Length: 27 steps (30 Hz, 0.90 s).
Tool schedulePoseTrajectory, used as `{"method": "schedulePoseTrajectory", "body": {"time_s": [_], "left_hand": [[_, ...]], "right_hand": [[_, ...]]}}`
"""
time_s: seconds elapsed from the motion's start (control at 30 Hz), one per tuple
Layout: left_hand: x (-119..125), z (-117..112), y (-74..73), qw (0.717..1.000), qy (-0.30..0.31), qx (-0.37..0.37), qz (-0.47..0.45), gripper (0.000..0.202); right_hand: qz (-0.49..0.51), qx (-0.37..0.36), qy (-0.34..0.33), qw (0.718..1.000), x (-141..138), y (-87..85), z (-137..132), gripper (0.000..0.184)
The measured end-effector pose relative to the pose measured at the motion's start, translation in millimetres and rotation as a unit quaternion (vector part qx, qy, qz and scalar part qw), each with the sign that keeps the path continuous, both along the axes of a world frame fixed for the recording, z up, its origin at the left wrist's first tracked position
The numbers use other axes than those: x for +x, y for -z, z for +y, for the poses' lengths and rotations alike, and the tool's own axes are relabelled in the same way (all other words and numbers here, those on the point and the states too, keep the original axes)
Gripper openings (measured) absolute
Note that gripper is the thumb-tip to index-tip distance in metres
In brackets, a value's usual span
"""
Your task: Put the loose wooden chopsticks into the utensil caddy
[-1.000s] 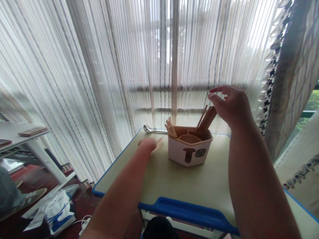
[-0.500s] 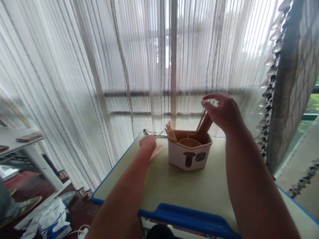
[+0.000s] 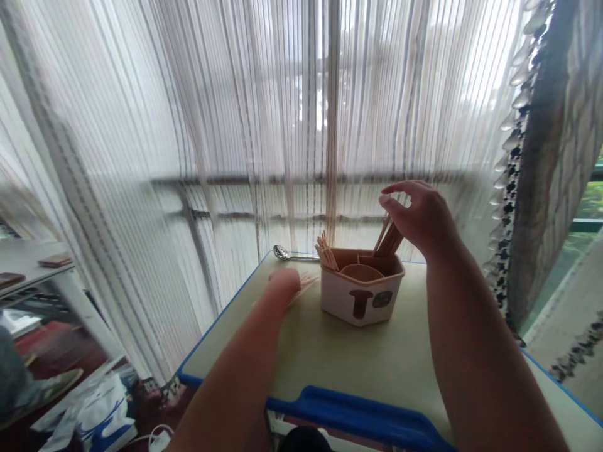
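Observation:
My left hand (image 3: 285, 281) is low over the left side of the table, at a loose bunch of thin wooden sticks (image 3: 308, 282). Its fingers are hidden behind the back of the hand, so its grip does not show. A white box (image 3: 336, 300) with a brown compartmented inside stands to its right, light sticks (image 3: 326, 252) upright in the left compartment. Dark brown chopsticks (image 3: 389, 241) lean in the right rear compartment. Over their upper ends my right hand (image 3: 418, 213) is curled, thumb and forefinger bent towards each other; it appears to grip them, though the contact is partly hidden.
A slotted metal spoon (image 3: 281, 252) lies along the table's far edge. The pale table (image 3: 348, 358) has a blue rim (image 3: 358, 411). Sheer striped curtains (image 3: 264, 125) hang behind it. At left are another table, a plastic bag (image 3: 106, 408) on the floor and someone's shoe (image 3: 59, 384).
My left hand has come down onto the loose sticks; the single stick that poked out above it no longer shows. My right hand stays over the chopsticks. The view has shifted slightly.

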<state>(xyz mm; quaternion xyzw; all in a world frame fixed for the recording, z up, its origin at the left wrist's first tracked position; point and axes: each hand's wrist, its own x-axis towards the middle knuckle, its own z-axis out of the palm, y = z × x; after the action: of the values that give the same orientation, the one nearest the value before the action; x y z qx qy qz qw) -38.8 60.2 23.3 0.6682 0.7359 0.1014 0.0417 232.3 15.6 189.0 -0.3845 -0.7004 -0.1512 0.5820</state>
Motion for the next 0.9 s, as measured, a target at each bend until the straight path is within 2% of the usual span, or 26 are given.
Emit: {"method": "schedulePoseTrajectory", "body": {"time_s": [0.07,0.17,0.43,0.53,0.6,0.7,0.8,0.9], "left_hand": [[6.8,-3.9,-4.0,0.996,-0.035,-0.072,0.033,0.031],[17.0,-16.8,-9.3,0.992,-0.047,-0.104,0.054,0.031],[24.2,-56.4,-9.5,0.992,-0.078,-0.085,0.049,0.029],[23.0,-70.7,-3.2,0.992,-0.097,-0.057,0.054,0.029],[22.0,-81.3,4.2,0.992,-0.103,-0.031,0.063,0.033],[18.9,-95.0,18.0,0.990,-0.110,0.035,0.080,0.036],[12.2,-101.1,28.5,0.986,-0.125,0.077,0.085,0.036],[5.0,-100.0,32.4,0.981,-0.149,0.098,0.073,0.035]], "right_hand": [[0.002,-0.001,0.001,1.000,1.1,-0.9,-2.1,0.018],[0.004,-0.007,0.013,1.000,3.2,-2.7,-4.9,0.021],[0.010,0.017,-0.002,1.000,-1.6,-5.5,-21.9,0.020],[0.019,0.052,-0.033,0.998,-12.7,-7.5,-38.4,0.022],[0.050,0.079,-0.049,0.994,-20.1,-2.7,-49.3,0.029],[0.103,0.112,-0.043,0.987,-25.2,25.9,-62.3,0.033],[0.109,0.133,-0.027,0.985,-22.0,79.9,-72.7,0.029],[0.106,0.147,-0.013,0.983,-16.7,134.0,-79.0,0.027]]}}
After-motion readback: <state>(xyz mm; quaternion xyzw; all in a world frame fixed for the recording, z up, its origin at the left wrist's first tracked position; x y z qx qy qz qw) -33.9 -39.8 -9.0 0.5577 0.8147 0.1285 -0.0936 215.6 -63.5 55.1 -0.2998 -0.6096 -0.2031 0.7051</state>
